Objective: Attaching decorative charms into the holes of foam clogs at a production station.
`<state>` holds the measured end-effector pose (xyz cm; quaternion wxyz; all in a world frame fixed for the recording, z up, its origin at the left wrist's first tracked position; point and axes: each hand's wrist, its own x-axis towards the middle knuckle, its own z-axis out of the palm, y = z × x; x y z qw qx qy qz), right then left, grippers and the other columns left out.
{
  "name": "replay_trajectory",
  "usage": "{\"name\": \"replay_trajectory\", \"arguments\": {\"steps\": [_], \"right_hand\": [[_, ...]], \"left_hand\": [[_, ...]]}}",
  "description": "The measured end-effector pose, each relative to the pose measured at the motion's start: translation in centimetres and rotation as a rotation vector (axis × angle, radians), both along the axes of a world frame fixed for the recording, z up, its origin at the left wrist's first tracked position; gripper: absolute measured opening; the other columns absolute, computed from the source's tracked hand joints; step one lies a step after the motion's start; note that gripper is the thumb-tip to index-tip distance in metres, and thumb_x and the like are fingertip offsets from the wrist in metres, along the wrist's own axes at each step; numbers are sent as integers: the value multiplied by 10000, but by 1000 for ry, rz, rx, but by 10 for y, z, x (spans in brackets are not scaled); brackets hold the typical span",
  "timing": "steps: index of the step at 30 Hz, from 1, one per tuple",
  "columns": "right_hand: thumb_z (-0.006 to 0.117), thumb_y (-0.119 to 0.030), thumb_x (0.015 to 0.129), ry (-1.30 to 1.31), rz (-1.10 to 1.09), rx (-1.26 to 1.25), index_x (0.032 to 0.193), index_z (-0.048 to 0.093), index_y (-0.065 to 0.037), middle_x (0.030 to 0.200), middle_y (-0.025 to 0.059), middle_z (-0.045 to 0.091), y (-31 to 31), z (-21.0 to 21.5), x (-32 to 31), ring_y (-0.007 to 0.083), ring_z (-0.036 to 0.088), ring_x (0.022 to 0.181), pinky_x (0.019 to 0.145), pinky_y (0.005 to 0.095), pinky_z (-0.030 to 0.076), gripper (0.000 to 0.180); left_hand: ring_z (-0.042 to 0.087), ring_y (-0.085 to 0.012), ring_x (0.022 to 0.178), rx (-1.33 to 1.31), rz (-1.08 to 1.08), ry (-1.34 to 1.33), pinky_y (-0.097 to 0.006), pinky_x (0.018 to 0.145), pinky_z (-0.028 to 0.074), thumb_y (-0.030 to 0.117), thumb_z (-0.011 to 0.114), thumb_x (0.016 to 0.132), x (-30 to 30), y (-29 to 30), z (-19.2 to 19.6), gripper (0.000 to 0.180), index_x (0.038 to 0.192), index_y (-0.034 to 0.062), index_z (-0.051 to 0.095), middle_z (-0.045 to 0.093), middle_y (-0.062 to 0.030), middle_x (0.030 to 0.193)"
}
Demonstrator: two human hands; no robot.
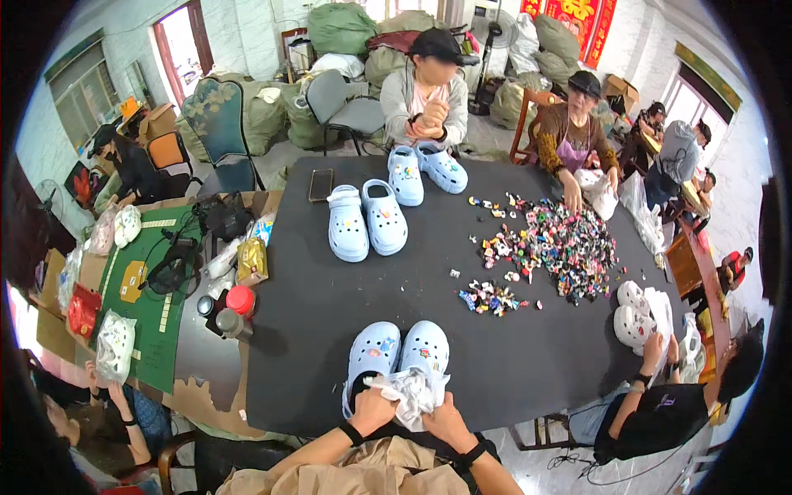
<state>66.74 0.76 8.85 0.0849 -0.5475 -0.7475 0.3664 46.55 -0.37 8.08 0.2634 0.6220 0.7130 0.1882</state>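
Observation:
A pair of light blue clogs with small colourful charms on their tops stands at the table's near edge: the left clog and the right clog, toes pointing away from me. Over their heel ends lies a crumpled, thin white plastic bag. My left hand grips the bag at its left side, by the left clog's heel. On the other side my right hand has its fingers closed on the bag's edge. The bag hides much of the heels.
Two more blue clog pairs and a phone lie farther off on the black table. Right of centre spreads a heap of charms, where a co-worker's hand reaches in. Bottles stand left; white clogs are at right.

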Motion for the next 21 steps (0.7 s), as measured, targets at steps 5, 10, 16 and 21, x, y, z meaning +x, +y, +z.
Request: {"name": "replay_trajectory", "arguments": {"steps": [5,10,16,21], "right_hand": [[655,-351,778,136,-54,-58,1274,402,23,1122,289,450,2,39,-4,471,533,974,829,468,489,671],[697,-525,776,133,21,-168,1416,205,91,1226,263,394,3,43,0,344,552,1058,854,368,496,1015],[672,-309,859,449,149,-164,1389,353,7,1271,217,423,13,52,-3,265,597,999,837,345,515,694],[670,-154,850,439,9,-160,1310,465,1,1287,172,450,14,53,8,237,610,992,835,326,521,527]], "left_hand": [[629,-290,796,188,-194,26,-401,595,490,320,564,820,-6,-4,2,234,950,150,658,641,-85,893],[638,-339,792,68,-137,-41,-429,638,500,339,581,809,-27,1,34,260,955,134,647,661,-142,899],[620,-393,778,251,4,-57,-482,654,491,287,630,796,-77,8,51,251,947,86,620,646,-190,852],[606,-408,794,211,68,-68,-503,665,470,362,607,817,-111,1,69,325,1009,100,600,626,-184,951]]}}
